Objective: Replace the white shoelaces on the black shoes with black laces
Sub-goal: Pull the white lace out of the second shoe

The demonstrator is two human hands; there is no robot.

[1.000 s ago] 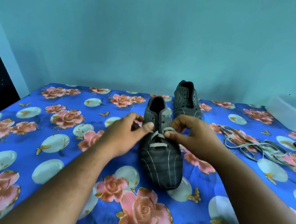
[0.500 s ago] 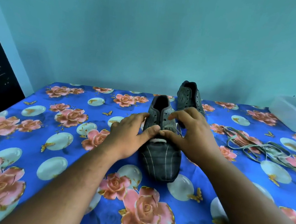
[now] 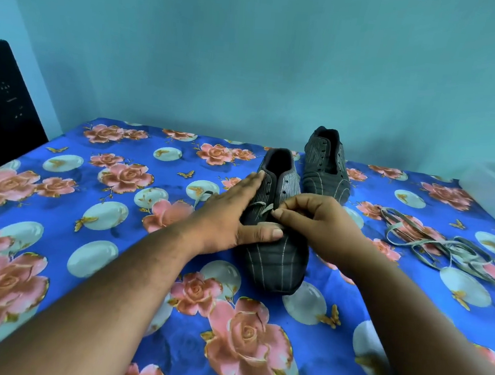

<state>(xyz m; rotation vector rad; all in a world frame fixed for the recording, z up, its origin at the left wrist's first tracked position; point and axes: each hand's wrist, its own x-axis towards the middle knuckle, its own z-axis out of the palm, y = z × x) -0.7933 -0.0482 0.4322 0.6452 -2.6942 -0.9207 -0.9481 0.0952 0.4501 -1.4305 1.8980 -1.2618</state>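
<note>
On flowered bedsheet (image 3: 110, 264), near shoe (image 3: 276, 251) pinned flat under open left hand (image 3: 231, 216), white lace (image 3: 264, 209) pinched by right hand (image 3: 319, 222): best drawn out slowly through each eyelet (far shoe (image 3: 326, 168) already bare).

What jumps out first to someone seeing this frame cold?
Probably the bright blue floral cloth covering the whole surface. At centre, the left hand rests flat on the near black striped shoe while the right hand pinches its white lace. The second shoe stands behind with bare eyelets, and loose pale laces lie tangled to the right.
</note>
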